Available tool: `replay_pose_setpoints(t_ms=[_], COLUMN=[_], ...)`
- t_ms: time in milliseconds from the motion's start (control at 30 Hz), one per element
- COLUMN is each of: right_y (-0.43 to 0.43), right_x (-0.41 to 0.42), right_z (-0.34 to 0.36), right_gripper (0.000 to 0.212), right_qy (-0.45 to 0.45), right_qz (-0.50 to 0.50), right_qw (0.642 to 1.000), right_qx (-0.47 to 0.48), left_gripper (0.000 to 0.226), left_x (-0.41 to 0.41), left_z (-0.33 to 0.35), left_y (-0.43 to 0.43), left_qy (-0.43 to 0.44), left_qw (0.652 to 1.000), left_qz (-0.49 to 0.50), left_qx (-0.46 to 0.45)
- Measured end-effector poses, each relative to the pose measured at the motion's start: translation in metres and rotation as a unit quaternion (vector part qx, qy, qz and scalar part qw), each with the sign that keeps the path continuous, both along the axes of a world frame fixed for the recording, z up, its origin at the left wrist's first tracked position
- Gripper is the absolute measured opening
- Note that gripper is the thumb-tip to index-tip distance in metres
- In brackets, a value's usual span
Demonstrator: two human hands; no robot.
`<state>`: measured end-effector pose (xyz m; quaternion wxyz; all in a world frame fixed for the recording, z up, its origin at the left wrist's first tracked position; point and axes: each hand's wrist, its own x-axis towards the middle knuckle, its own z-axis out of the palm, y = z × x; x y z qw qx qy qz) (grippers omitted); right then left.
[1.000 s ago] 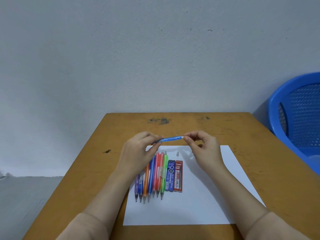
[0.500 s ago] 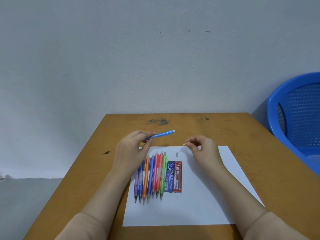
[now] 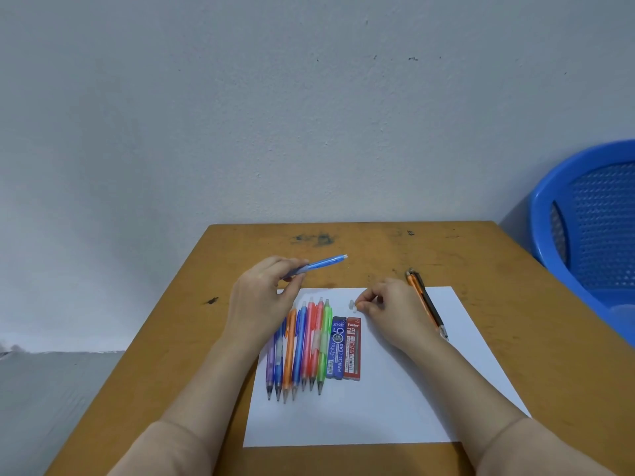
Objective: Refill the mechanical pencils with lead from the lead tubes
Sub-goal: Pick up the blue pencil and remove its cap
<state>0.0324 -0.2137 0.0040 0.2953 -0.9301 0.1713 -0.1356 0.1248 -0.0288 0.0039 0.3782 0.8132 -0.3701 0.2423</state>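
Observation:
My left hand (image 3: 264, 298) pinches a blue mechanical pencil (image 3: 326, 263) by its tip end and holds it above the table, cap end pointing right. My right hand (image 3: 395, 312) is low over the white paper (image 3: 412, 389), its fingertips pinching a tiny white piece (image 3: 356, 306) beside a small clear cap (image 3: 351, 303) lying on the sheet. Several coloured mechanical pencils (image 3: 299, 348) lie side by side on the paper. To their right are a blue lead tube (image 3: 338, 348) and a red lead tube (image 3: 353, 350).
An orange pencil and a black pencil (image 3: 426, 304) lie together behind my right hand, across the paper's far right edge. The wooden table (image 3: 498, 338) stands against a grey wall. A blue plastic basket (image 3: 591, 218) sits beyond the right edge.
My hands have moved apart. The right hand left the blue pencil's cap end with a small white piece and dropped to the paper beside the clear cap. The left hand shifted left with the pencil.

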Motion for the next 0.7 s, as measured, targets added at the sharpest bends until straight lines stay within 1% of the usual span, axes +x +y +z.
replay_pose_setpoints(t_ms=[167, 300, 400, 500, 567, 633, 700], right_y=[0.001, 0.0, -0.001, -0.002, 0.0, 0.007, 0.016], right_x=[0.002, 0.002, 0.0, -0.002, -0.003, -0.004, -0.006], right_z=[-0.001, 0.0, 0.001, 0.004, 0.005, 0.009, 0.014], right_gripper=[0.012, 0.012, 0.013, 0.016, 0.022, 0.029, 0.035], right_qy=[0.007, 0.004, -0.017, -0.08, -0.163, -0.244, -0.299], right_qz=[-0.007, -0.002, -0.008, -0.031, -0.025, -0.017, -0.013], right_qw=[1.0, 1.0, 0.998, 0.988, 0.967, 0.931, 0.89], right_qx=[-0.011, 0.006, 0.056, 0.127, 0.196, 0.272, 0.343], left_gripper=[0.025, 0.024, 0.024, 0.023, 0.022, 0.022, 0.021], left_x=[-0.001, -0.002, -0.003, -0.004, -0.007, -0.013, -0.02], left_z=[0.0, 0.002, 0.002, 0.003, 0.005, 0.005, 0.005], left_y=[-0.001, -0.001, -0.001, -0.001, -0.003, -0.007, -0.012], left_qy=[0.004, 0.002, 0.003, 0.002, 0.008, 0.029, 0.052], left_qw=[1.0, 1.0, 1.0, 1.0, 1.0, 0.999, 0.997], left_qz=[-0.001, -0.005, -0.006, -0.005, -0.011, -0.018, -0.021], left_qx=[0.005, 0.003, 0.001, 0.0, -0.006, -0.026, -0.054])
